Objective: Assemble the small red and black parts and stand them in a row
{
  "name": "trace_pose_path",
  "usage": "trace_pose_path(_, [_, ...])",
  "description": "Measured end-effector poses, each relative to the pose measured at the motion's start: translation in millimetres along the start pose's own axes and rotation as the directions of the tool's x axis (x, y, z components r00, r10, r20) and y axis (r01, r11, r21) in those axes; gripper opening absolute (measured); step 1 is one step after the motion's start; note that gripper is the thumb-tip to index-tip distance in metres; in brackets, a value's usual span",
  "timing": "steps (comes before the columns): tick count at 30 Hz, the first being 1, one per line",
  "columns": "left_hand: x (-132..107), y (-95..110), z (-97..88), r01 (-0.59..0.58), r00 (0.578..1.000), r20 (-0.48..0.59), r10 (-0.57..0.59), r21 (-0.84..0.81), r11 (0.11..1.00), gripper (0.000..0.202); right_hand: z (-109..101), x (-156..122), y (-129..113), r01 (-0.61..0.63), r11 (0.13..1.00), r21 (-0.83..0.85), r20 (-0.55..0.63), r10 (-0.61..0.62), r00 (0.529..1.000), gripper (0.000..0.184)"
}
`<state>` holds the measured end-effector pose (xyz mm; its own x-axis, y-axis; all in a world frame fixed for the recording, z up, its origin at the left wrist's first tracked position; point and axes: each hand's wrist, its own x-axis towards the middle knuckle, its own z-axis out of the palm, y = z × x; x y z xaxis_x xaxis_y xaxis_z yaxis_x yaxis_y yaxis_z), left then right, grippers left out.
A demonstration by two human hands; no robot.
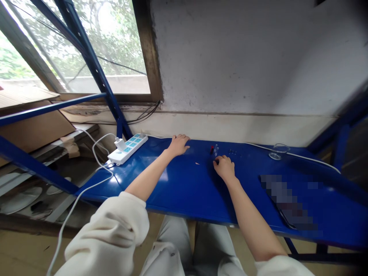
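My left hand (179, 145) is at the back of the blue table (178, 188), palm down, its fingers stretched out and nothing seen in them. Farther right, my right hand (225, 167) has its fingers curled in towards the thumb; whatever lies between the fingertips is too small and dark to make out. Just beyond those fingertips stand a small red piece (212, 149) and some small clear pieces (216, 150). Several tiny pieces (233, 152) lie to the right of them. A small pale scrap (197, 163) rests on the table between my hands.
At the table's left end lies a white power strip (128, 150) with a plug and white cables. A clear round dish or lid (275, 155) sits at the back right. A dark, blurred-out flat object (287, 203) lies at the right front. Blue posts frame both ends.
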<state>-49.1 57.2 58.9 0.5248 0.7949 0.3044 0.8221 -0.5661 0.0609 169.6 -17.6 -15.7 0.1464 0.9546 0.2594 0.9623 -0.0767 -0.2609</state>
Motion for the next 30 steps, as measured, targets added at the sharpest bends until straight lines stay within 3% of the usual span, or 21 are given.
trace_pose_path(2, [-2.2,18.0,3.1,-0.055,0.994,-0.093,0.050,-0.057,0.997,0.031,0.1,-0.3,-0.5,-0.017,1.000,-0.009,0.016,0.018,1.000,0.026])
trace_pose_path(4, [-4.5,38.0,13.0,-0.122,0.987,-0.114,0.109,-0.110,0.986,0.031,-0.1,-0.4,-1.5,-0.032,0.999,-0.012,0.029,0.033,0.999,0.028])
trace_pose_path(7, [-6.7,64.0,37.5,-0.156,0.987,-0.068,0.147,-0.144,0.977,0.038,-0.9,-0.7,-3.3,-0.047,0.999,-0.010,0.047,0.047,0.998,0.031])
trace_pose_path(11, [-4.0,83.8,68.5,-0.079,0.997,0.000,0.080,-0.142,0.987,0.051,-2.2,-1.8,-5.2,-0.048,0.999,-0.009,0.067,0.049,0.997,0.033])
trace_pose_path(18, [10.4,93.6,87.0,-0.012,1.000,0.004,0.012,-0.092,0.996,0.049,-2.1,-2.1,-7.4,-0.051,0.999,-0.008,0.093,0.052,0.994,0.036])
trace_pose_path(26, [21.8,96.9,84.7,0.085,0.987,-0.122,-0.106,-0.170,0.982,0.017,9.0,-1.5,-5.8,-0.039,0.999,0.006,0.096,0.038,0.995,0.043])
trace_pose_path(30, [14.3,91.5,80.3,0.105,0.975,-0.157,-0.155,-0.284,0.953,0.009,15.5,-0.7,-5.2,-0.050,0.999,-0.004,0.109,0.050,0.993,0.046])
